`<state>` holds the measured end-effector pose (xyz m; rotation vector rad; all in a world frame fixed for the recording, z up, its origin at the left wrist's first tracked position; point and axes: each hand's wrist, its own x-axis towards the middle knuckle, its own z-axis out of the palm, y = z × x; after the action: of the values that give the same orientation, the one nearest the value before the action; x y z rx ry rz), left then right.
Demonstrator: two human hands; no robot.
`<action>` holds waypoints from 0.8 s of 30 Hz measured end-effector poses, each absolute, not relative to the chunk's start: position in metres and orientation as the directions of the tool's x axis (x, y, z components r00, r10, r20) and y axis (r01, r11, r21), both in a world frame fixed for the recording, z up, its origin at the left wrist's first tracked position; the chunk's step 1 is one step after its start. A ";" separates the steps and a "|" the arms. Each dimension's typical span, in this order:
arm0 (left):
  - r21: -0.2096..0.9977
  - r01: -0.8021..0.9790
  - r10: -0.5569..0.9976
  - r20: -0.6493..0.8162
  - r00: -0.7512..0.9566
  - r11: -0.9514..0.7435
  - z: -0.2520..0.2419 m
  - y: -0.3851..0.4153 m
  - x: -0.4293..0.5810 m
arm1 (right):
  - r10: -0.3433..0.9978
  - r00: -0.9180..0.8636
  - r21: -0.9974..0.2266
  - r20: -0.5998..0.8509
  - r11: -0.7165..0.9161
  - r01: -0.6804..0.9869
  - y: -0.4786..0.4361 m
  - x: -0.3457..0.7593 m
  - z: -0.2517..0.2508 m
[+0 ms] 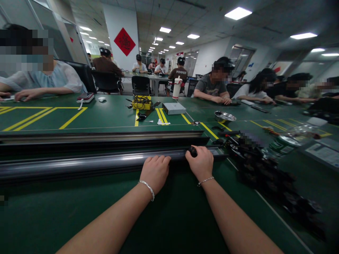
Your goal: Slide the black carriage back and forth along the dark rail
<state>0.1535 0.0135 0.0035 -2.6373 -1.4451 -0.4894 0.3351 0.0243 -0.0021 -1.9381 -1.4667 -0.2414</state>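
Observation:
A long, dark, glossy profile (87, 162) like a rail or channel lies across the green table, running off the left edge of view. My left hand (155, 173) is curled over its near side, fingertips out of sight behind the knuckles. To the right, my right hand (203, 163) closes around a small black rounded part (193, 151) at the profile's top, near its right end. The fingers hide most of that part, so its kind cannot be made out. Each wrist wears a silver bracelet.
Behind the profile lies another long rail (106, 137). Black mechanical parts (270, 180) are heaped at right, beside a clear bottle (283, 143). Farther back are a metal bowl (225, 116), a grey box (174, 108) and a yellow bin (142, 103) of cables. Several people sit around.

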 end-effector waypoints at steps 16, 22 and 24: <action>0.054 0.831 0.796 0.327 0.509 -0.554 0.001 0.014 0.153 | 0.774 0.314 -0.416 0.549 -0.072 0.907 0.027 0.338 -0.004; 0.059 0.832 0.801 0.319 0.507 -0.551 0.001 0.014 0.152 | 0.793 0.296 -0.409 0.533 -0.064 0.910 0.026 0.340 -0.002; 0.057 0.834 0.805 0.308 0.508 -0.548 0.001 0.014 0.152 | 0.795 0.290 -0.402 0.532 -0.064 0.913 0.025 0.341 -0.002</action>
<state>0.1524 0.0141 0.0014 -2.6414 -1.4404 -0.4590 0.3407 0.0253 -0.0015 -1.8797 -1.5295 -0.2202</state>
